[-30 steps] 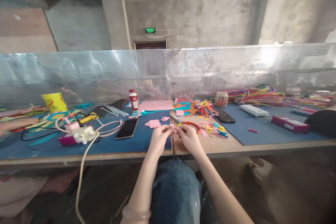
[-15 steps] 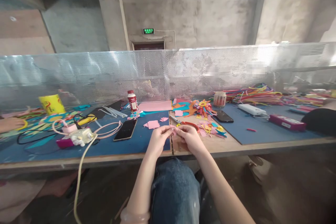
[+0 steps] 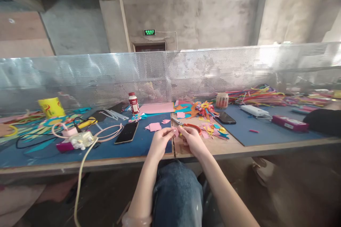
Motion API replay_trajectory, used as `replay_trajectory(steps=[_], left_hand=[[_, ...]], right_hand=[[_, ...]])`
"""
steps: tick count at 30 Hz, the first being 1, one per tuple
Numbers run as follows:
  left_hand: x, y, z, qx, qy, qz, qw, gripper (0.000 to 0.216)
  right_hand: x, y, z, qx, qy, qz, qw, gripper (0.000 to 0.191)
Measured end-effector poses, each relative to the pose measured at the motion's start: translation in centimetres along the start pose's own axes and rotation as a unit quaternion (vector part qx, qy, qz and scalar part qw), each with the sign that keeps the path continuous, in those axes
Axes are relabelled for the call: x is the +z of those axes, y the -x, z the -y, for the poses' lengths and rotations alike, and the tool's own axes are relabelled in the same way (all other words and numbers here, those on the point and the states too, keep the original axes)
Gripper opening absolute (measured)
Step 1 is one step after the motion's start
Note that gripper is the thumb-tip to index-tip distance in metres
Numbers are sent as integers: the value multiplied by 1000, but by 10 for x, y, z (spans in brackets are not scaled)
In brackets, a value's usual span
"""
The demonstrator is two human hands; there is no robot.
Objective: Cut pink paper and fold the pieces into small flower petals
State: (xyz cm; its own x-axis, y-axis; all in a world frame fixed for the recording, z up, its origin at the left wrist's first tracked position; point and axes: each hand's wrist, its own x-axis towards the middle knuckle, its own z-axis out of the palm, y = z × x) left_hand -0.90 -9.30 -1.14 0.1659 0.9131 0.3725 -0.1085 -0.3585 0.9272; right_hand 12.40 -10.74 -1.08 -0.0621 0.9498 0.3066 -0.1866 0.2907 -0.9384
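Note:
A small piece of pink paper [image 3: 176, 132] is pinched between my two hands, just above the table's front part. My left hand [image 3: 160, 143] grips it from the left with thumb and fingertips. From the other side my right hand [image 3: 194, 142] closes on it; its fingertips partly hide the paper. Right behind my hands lie scissors [image 3: 196, 126] with orange handles, the blades pointing to the upper left. A stack of pink paper squares [image 3: 155, 127] rests left of them, near a pink cut-out paper shape [image 3: 165, 121]. Colourful paper scraps [image 3: 210, 130] are strewn to the right.
A black phone [image 3: 127, 132], a red bottle [image 3: 133, 103] and a charger with cables [image 3: 82, 139] stand or lie leftward. Rightward are another phone [image 3: 226, 117], a jar [image 3: 222, 100], a white power strip [image 3: 255, 111] and a purple box [image 3: 290, 123]. Another person's hand [image 3: 4, 129] shows far left.
My fingertips have drawn slightly apart, so more of the pink paper shows between them. At far left the other person's hand has moved further out of view.

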Motion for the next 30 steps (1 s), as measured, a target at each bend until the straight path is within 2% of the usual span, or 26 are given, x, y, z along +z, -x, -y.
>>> replay_trajectory(steps=[3,12,17,21,25,30], left_hand=[[1,0,-1,-3,6,5,1000,25],[0,-1,1,-17,6,7,1000,27],[2,1,-2,1,-8,17,1000,22],[2,0,-1,-12,2,-14,1000,19],[2,-1,0,-21,13,-38,999,19],[2,-1,1,-18,17,-46,999,18]], right_hand=[[0,0,0,3,6,5,1000,39],[-5,-4,-12,-60,55,-35,996,36],[-4,-4,-13,-89,85,-48,991,34],[-3,-3,-11,-82,91,-56,991,38],[-3,-2,-9,-39,75,-29,996,42],[-4,-2,-10,-58,111,-4,992,38]])
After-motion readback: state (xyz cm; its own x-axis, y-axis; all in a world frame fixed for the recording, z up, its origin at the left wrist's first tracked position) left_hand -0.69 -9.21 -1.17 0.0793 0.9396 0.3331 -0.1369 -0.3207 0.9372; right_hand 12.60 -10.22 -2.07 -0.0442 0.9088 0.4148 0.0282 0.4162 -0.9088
